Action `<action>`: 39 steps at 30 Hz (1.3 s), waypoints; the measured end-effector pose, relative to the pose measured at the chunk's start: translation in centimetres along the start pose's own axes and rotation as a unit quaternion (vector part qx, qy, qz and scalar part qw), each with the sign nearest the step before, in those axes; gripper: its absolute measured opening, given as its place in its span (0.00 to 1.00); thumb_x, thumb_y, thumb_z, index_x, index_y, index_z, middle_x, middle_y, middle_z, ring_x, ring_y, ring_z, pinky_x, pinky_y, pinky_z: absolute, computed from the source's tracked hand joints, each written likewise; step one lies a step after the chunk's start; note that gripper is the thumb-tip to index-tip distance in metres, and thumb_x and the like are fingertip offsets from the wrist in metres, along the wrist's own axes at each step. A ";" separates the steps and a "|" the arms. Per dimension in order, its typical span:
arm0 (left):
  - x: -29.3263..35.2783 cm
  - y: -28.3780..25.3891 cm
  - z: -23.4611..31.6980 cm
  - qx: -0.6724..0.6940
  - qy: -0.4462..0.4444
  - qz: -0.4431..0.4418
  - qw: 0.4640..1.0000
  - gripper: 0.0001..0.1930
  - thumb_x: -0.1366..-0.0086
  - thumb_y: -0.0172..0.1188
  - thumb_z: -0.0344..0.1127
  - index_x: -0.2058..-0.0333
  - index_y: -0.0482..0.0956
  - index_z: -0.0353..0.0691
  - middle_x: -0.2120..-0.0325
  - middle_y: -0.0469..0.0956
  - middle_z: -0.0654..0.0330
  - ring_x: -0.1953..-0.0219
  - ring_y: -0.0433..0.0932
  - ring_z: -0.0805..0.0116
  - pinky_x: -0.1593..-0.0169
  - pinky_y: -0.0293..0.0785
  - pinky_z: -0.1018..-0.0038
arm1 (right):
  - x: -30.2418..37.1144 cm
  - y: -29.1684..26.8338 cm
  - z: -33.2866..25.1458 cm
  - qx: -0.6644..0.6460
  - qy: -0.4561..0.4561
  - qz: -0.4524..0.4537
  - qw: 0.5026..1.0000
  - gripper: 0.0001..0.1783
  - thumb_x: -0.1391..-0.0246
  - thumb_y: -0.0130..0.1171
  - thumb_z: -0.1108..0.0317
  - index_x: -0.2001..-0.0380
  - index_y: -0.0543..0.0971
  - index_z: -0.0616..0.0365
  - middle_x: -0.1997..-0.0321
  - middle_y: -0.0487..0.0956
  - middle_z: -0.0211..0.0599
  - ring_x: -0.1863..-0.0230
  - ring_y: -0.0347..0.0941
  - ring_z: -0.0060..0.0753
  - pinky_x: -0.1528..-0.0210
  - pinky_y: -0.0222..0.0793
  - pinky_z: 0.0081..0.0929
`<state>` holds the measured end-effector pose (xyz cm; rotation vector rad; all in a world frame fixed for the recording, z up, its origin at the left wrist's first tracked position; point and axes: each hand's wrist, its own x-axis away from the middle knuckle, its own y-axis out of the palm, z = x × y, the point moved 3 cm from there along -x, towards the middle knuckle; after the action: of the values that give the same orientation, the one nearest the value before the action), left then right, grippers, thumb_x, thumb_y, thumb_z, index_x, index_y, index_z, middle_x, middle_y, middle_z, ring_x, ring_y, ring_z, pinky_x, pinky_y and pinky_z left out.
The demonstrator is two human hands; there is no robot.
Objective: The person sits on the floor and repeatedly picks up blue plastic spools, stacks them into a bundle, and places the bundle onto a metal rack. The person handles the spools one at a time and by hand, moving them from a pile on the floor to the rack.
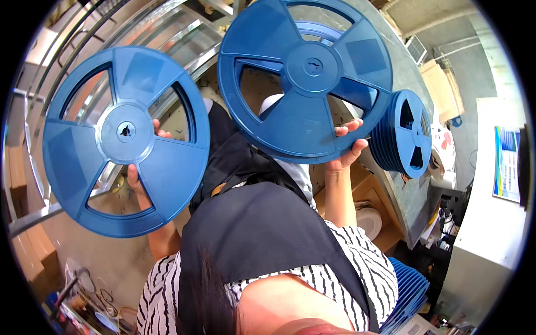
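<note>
My left hand [134,180] is closed on a large blue plastic reel [174,166]. Its thumb and fingertips show in the openings beside the hub, and the palm is hidden behind. Further right, a second large blue reel [279,131] is gripped at its near right rim by my right hand [350,149], fingers through a window and thumb at the edge. Another blue rim shows beneath this reel; whether my right hand holds that one too is unclear. Both reels face up, apart from each other, and their windows have no tape in them.
Smaller blue reels [414,134] form a stack at the edge of the grey table [410,206] on the right. A metal frame [190,33] stands far left, cardboard boxes [34,257] near left. More blue reels [410,287] stand behind my right shoulder. Cables [106,296] lie lower left.
</note>
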<state>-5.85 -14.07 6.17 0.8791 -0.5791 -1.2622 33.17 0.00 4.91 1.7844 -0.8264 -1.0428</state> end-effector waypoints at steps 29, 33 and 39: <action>-7.5 5.0 -11.3 -0.226 -0.097 0.130 0.961 0.25 0.44 0.66 0.33 0.48 0.70 0.36 0.58 0.75 0.58 0.59 0.75 0.68 0.56 0.74 0.71 | -4.9 11.4 12.5 0.693 0.144 -0.144 0.691 0.32 0.63 0.74 0.65 0.52 0.75 0.62 0.67 0.79 0.46 0.66 0.77 0.46 0.64 0.70 0.33; -7.1 4.6 -11.2 -0.202 -0.106 0.114 0.967 0.26 0.44 0.66 0.34 0.47 0.69 0.36 0.56 0.75 0.57 0.57 0.75 0.66 0.53 0.74 0.70 | -4.6 11.8 13.9 0.736 0.150 -0.167 0.639 0.34 0.65 0.74 0.60 0.51 0.75 0.57 0.68 0.80 0.44 0.66 0.77 0.48 0.64 0.71 0.35; -6.1 4.0 -11.0 -0.165 -0.119 0.091 0.975 0.28 0.45 0.66 0.35 0.46 0.68 0.36 0.54 0.75 0.55 0.54 0.75 0.64 0.50 0.73 0.67 | -4.8 12.7 14.3 0.740 0.142 -0.193 0.629 0.33 0.68 0.75 0.62 0.54 0.77 0.59 0.69 0.79 0.43 0.66 0.76 0.49 0.62 0.70 0.35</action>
<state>3.68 -5.23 3.86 0.3913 -0.6015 -1.2588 16.92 -5.90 14.39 3.5127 -1.2402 -0.0052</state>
